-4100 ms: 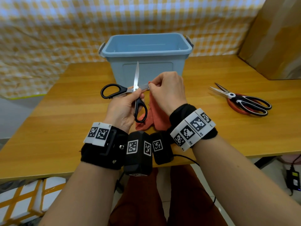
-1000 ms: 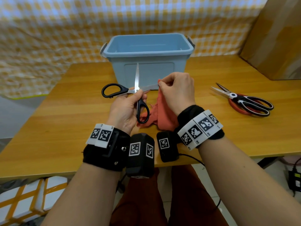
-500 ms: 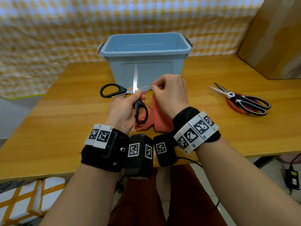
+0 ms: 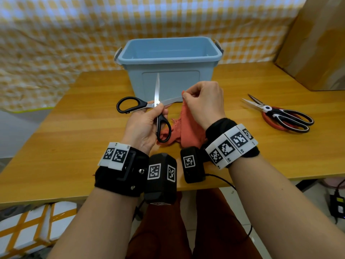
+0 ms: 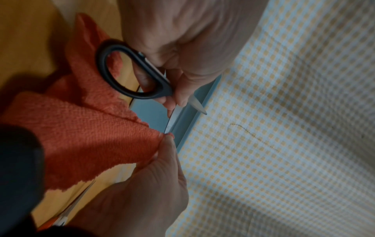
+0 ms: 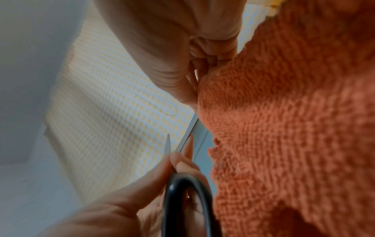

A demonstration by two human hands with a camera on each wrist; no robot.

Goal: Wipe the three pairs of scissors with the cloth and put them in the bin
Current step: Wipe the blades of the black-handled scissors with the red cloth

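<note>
The left hand grips the black-handled scissors at the pivot, blades spread: 1 points up, 1 runs rightward into the orange cloth pinched by the right hand. Wiping likely follows that blade's axis. The blue bin sits just behind.

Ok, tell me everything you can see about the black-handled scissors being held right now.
The black-handled scissors have two oval black loops that look plastic and shiny metal blades, opened wide into a cross. The left hand grips them near the pivot, above the table in front of the blue bin. One blade points up; the right hand pinches the orange cloth around the other blade's tip.
</note>
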